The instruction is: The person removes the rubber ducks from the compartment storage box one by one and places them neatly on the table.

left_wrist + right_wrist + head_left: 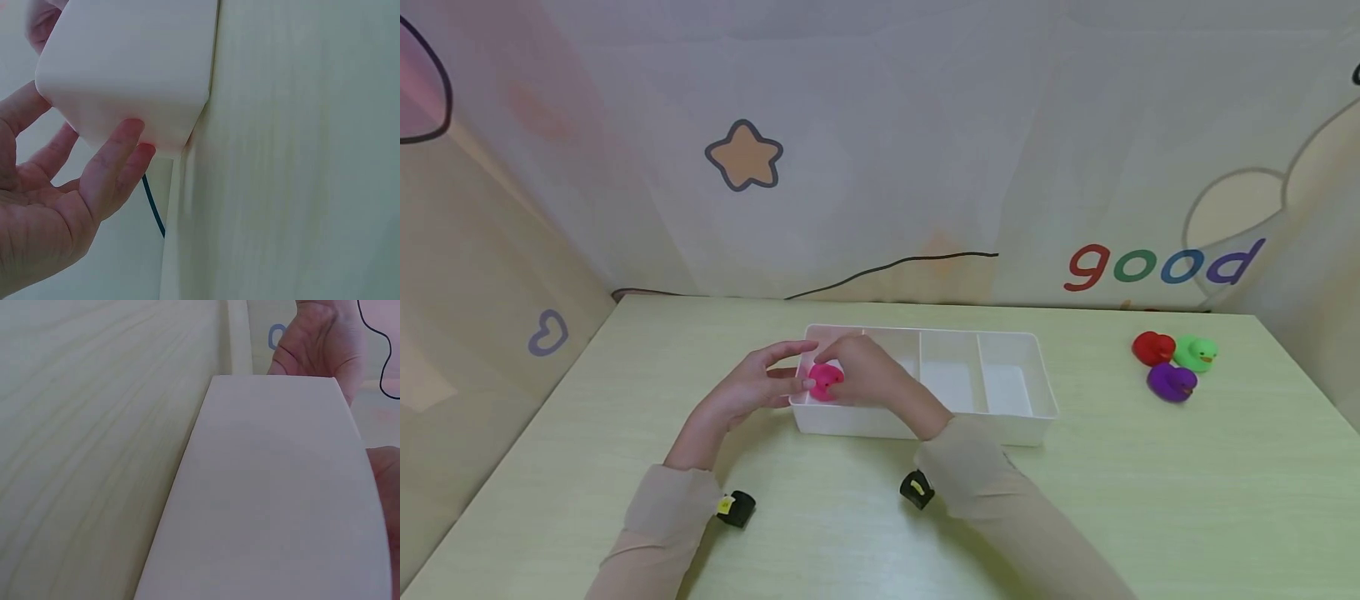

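A white divided box (917, 423) sits on the table, its compartments in a row. In the head view a pink rubber duck (825, 381) is at the leftmost compartment. My right hand (871, 371) reaches over the front wall and pinches the duck; its fingertips are partly hidden. Around the box's left end is my left hand (748, 390), with its thumb near the duck. The left wrist view has the left hand (62, 200) with fingers spread, fingertips against the box's end wall (131, 69). In the right wrist view, the box's front wall (275, 487) hides the duck.
A red duck (1152, 347), a green duck (1197, 353) and a purple duck (1172, 382) stand close together at the table's right. Behind the table (820, 517) hangs a printed backdrop (880, 150).
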`<control>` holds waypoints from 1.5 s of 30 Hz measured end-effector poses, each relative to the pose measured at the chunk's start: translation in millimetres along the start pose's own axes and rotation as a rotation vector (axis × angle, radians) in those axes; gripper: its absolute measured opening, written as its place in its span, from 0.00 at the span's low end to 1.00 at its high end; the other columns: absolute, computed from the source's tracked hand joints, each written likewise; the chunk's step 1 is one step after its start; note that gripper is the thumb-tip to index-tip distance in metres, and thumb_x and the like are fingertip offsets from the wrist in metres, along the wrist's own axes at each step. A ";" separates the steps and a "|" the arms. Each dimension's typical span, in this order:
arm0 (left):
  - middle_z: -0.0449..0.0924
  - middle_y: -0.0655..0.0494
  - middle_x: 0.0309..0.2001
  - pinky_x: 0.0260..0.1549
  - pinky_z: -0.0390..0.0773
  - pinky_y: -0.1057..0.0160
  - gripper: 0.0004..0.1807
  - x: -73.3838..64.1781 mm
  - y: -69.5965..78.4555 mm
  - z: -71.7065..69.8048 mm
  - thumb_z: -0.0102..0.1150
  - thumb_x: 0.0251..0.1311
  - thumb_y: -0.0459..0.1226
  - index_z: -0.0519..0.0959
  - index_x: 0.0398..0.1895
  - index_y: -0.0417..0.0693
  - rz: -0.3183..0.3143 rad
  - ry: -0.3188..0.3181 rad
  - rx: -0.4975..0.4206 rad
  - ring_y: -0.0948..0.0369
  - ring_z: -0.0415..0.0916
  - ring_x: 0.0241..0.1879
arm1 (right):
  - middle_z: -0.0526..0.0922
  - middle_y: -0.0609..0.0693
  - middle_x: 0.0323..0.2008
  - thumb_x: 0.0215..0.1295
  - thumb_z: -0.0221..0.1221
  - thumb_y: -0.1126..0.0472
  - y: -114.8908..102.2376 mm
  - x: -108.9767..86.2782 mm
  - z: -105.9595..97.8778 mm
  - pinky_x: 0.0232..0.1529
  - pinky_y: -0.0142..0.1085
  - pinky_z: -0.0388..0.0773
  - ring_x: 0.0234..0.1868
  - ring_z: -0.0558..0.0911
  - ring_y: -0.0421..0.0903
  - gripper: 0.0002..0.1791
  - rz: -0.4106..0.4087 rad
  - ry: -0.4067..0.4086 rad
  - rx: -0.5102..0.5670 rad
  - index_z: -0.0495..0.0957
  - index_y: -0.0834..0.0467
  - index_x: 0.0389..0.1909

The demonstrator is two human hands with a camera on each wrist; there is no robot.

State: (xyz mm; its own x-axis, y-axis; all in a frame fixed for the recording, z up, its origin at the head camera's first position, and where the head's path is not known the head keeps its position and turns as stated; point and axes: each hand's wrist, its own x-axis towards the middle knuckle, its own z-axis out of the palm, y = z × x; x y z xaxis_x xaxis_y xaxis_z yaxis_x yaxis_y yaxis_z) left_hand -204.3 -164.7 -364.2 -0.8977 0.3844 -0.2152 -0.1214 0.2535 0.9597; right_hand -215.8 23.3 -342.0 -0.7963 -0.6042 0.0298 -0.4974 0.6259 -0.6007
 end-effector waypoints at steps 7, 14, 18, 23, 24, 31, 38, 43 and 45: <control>0.59 0.46 0.63 0.46 0.76 0.55 0.33 -0.1 -0.3 0.8 0.61 0.54 0.37 0.63 0.65 0.50 -0.004 -0.005 -0.006 0.46 0.64 0.59 | 0.77 0.46 0.19 0.50 0.66 0.64 0.8 5.8 6.0 0.24 0.25 0.70 0.25 0.72 0.42 0.10 -0.005 -0.014 -0.091 0.82 0.61 0.35; 0.62 0.46 0.62 0.46 0.76 0.55 0.33 0.5 -0.5 0.9 0.62 0.54 0.37 0.63 0.65 0.50 -0.010 -0.006 -0.015 0.49 0.67 0.56 | 0.77 0.46 0.22 0.50 0.65 0.65 0.3 8.6 8.2 0.23 0.26 0.69 0.27 0.72 0.42 0.07 0.016 -0.001 -0.147 0.82 0.60 0.32; 0.61 0.44 0.62 0.46 0.75 0.55 0.34 -0.2 -0.4 0.9 0.62 0.54 0.37 0.62 0.65 0.49 -0.011 -0.004 -0.012 0.47 0.66 0.57 | 0.77 0.45 0.21 0.50 0.65 0.64 -0.6 8.9 8.9 0.24 0.27 0.71 0.27 0.73 0.42 0.06 0.026 0.007 -0.169 0.82 0.59 0.31; 0.59 0.44 0.63 0.46 0.76 0.55 0.35 -1.1 0.0 1.0 0.62 0.53 0.38 0.61 0.65 0.48 -0.007 -0.005 -0.005 0.45 0.63 0.59 | 0.77 0.43 0.20 0.51 0.66 0.61 0.3 5.6 8.1 0.27 0.31 0.70 0.27 0.73 0.41 0.05 -0.018 0.049 -0.180 0.83 0.56 0.29; 0.59 0.44 0.63 0.46 0.76 0.55 0.35 -1.2 0.3 1.2 0.63 0.53 0.38 0.62 0.65 0.49 -0.010 -0.004 -0.005 0.46 0.64 0.59 | 0.77 0.42 0.21 0.51 0.66 0.60 0.8 4.2 7.4 0.28 0.32 0.70 0.29 0.73 0.40 0.05 -0.033 0.056 -0.166 0.83 0.54 0.30; 0.60 0.45 0.63 0.45 0.76 0.55 0.34 -2.1 1.5 2.3 0.62 0.54 0.37 0.62 0.65 0.50 -0.007 -0.006 -0.003 0.47 0.65 0.58 | 0.79 0.43 0.25 0.51 0.66 0.59 3.7 -8.1 -0.4 0.28 0.28 0.71 0.29 0.73 0.40 0.13 -0.090 0.103 -0.095 0.83 0.56 0.39; 0.57 0.45 0.64 0.44 0.76 0.57 0.33 -1.7 0.9 1.4 0.61 0.55 0.36 0.62 0.65 0.48 0.000 0.000 0.016 0.45 0.64 0.58 | 0.82 0.47 0.30 0.49 0.66 0.65 3.2 -19.1 -11.5 0.31 0.26 0.73 0.33 0.78 0.44 0.15 -0.125 0.164 -0.038 0.82 0.60 0.41; 0.57 0.46 0.64 0.45 0.76 0.56 0.33 -1.7 1.5 1.4 0.61 0.54 0.37 0.62 0.65 0.48 -0.007 0.009 0.020 0.45 0.62 0.60 | 0.84 0.51 0.34 0.49 0.65 0.68 2.8 -26.0 -20.1 0.35 0.31 0.77 0.37 0.80 0.44 0.17 -0.134 0.213 0.011 0.81 0.62 0.42; 0.57 0.45 0.65 0.46 0.75 0.55 0.34 -1.3 1.8 1.6 0.62 0.54 0.38 0.62 0.65 0.48 -0.008 0.008 0.020 0.44 0.61 0.60 | 0.84 0.51 0.35 0.48 0.66 0.67 3.4 -28.7 -23.3 0.37 0.35 0.78 0.37 0.80 0.44 0.17 -0.138 0.236 0.020 0.81 0.62 0.43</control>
State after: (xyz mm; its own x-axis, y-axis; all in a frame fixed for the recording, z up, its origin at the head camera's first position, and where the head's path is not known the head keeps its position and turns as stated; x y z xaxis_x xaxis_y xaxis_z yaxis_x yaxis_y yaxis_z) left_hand -202.6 -163.4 -362.5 -0.9002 0.3751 -0.2214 -0.1205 0.2742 0.9541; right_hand -202.7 54.2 -326.3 -0.7808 -0.5499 0.2966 -0.6017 0.5342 -0.5937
